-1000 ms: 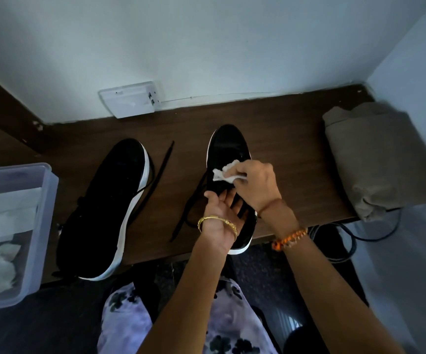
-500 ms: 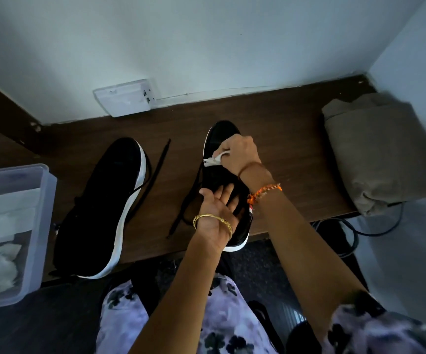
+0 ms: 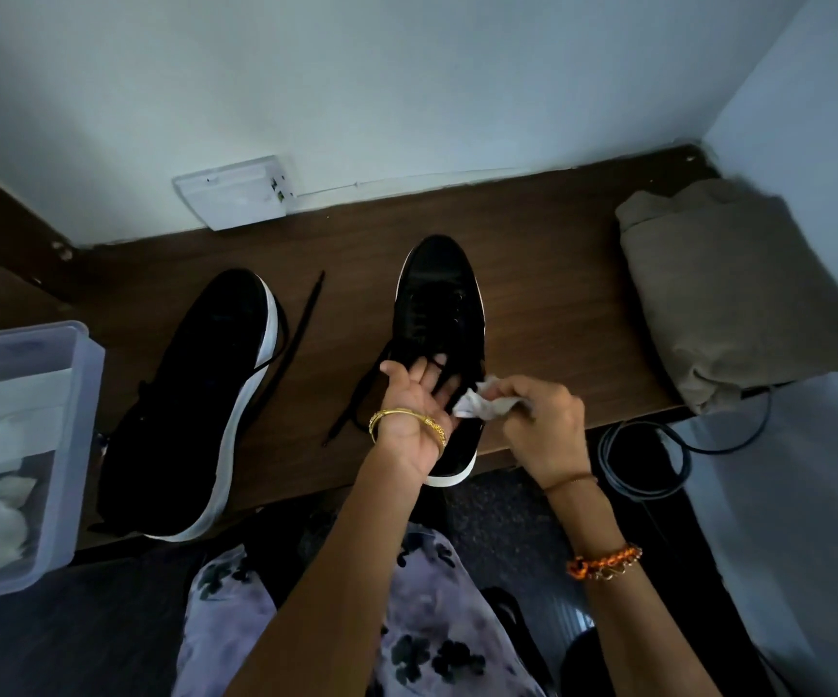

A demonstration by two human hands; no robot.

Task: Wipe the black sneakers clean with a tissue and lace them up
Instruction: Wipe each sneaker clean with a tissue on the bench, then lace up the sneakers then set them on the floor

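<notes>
We are in a corner of a home, not a workplace: a dark wooden worktop (image 3: 547, 274) set against plain painted walls (image 3: 407, 78), a wall socket (image 3: 233, 196) low down, folded cloth (image 3: 728, 289), and a clear plastic storage box (image 3: 30, 445).

You're looking down on a dark wooden shelf (image 3: 547, 274) tucked into a corner, pale walls (image 3: 407, 83) at the far side and right. A white socket plate (image 3: 233, 196) sits low on the far wall. Dim light, dark floor (image 3: 502, 525) nearest you.
</notes>
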